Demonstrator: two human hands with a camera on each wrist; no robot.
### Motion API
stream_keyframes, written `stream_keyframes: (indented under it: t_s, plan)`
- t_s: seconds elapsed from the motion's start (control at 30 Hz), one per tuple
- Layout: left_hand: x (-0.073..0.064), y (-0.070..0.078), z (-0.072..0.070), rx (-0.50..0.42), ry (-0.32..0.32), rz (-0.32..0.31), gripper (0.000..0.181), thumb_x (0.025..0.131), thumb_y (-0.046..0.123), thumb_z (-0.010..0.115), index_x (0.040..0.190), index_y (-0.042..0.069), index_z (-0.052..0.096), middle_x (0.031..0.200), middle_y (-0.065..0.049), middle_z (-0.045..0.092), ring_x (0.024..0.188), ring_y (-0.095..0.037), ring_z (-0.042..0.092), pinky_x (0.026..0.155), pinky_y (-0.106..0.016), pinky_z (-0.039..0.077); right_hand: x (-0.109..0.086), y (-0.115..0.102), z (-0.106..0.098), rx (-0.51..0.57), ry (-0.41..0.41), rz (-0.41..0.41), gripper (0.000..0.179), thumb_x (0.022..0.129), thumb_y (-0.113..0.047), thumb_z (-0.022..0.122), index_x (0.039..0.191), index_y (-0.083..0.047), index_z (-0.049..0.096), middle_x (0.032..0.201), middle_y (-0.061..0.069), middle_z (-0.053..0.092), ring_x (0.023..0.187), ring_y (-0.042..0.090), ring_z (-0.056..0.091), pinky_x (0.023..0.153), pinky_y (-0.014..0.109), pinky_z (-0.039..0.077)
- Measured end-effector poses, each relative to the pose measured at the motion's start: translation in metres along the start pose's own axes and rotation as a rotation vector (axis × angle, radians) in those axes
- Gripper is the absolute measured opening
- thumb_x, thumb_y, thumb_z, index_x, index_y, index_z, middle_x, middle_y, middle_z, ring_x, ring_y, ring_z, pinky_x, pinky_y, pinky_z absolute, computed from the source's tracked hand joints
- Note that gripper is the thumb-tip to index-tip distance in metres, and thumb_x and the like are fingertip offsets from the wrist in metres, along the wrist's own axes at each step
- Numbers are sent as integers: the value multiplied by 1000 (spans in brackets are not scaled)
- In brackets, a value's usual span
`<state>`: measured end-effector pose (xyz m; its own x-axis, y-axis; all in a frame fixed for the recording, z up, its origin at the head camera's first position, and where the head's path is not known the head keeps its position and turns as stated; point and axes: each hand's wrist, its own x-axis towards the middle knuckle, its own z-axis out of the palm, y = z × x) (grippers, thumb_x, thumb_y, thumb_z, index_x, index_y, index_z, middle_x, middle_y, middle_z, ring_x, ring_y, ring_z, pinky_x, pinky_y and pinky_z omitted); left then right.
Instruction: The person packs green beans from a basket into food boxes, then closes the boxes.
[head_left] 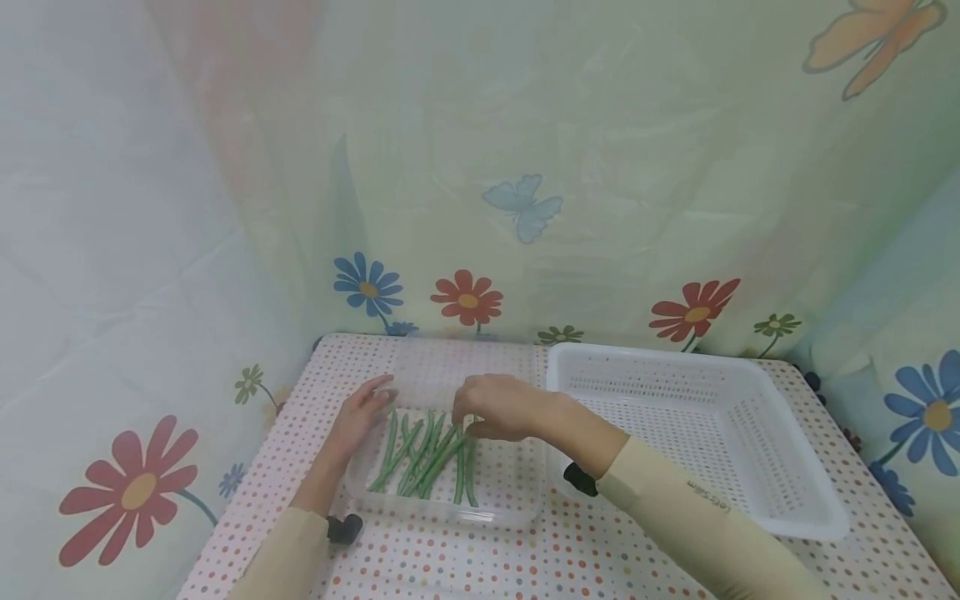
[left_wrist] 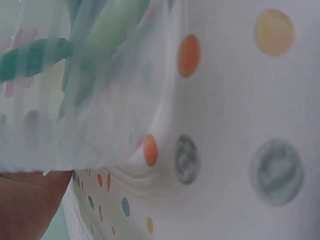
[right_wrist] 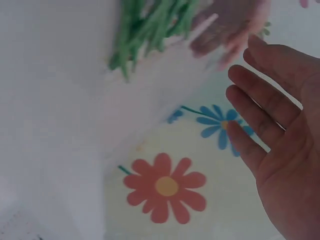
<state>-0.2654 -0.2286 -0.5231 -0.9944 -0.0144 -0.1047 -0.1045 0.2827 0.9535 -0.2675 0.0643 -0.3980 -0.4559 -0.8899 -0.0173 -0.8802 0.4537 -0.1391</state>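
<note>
Several green beans [head_left: 427, 454] lie side by side, some crossing, in a clear plastic container [head_left: 506, 515]. My left hand [head_left: 362, 417] is at the container's left side, fingers extended near its far left corner; in the left wrist view only part of that hand [left_wrist: 27, 205] shows below the clear wall. Over the far ends of the rightmost beans hovers my right hand [head_left: 498, 407], bent downward at the wrist. The right wrist view shows this hand [right_wrist: 285, 110] with its fingers loosely spread and nothing visible between them.
A white perforated basket [head_left: 806, 467] stands to the right, close beside the container. Behind the container lies a clear plastic sheet or lid [head_left: 427, 367]. Dotted cloth [head_left: 480, 567] covers the table, and flower-printed curtains [head_left: 600, 275] rise along its back and sides.
</note>
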Motion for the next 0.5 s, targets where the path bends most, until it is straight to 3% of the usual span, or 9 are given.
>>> stream_keyframes:
  t_s: [0.13,0.27,0.5]
  plan:
    - [1,-3,0,5,-4,21,46,110,38,49,154,24,50,152,-10,59,152,-33,42,128,-56,28,3,-8,-19,86,103,9,20,99,-22,74,118,-18,78,119,-4,77,118,16,68,106,37,55]
    - [0,-3,-1,6,0,22,47,110,40,50,154,24,49,152,-9,59,149,-34,45,125,-58,33,9,-15,-31,250,241,60,25,101,-26,70,123,-15,74,127,-1,73,127,20,64,111,41,52]
    - [-1,-2,-2,62,4,7,46,110,47,46,153,32,50,161,-5,49,153,-33,40,126,-60,30,23,-15,-22,569,515,207,29,101,-24,70,127,-13,72,139,5,68,136,25,59,113,48,51]
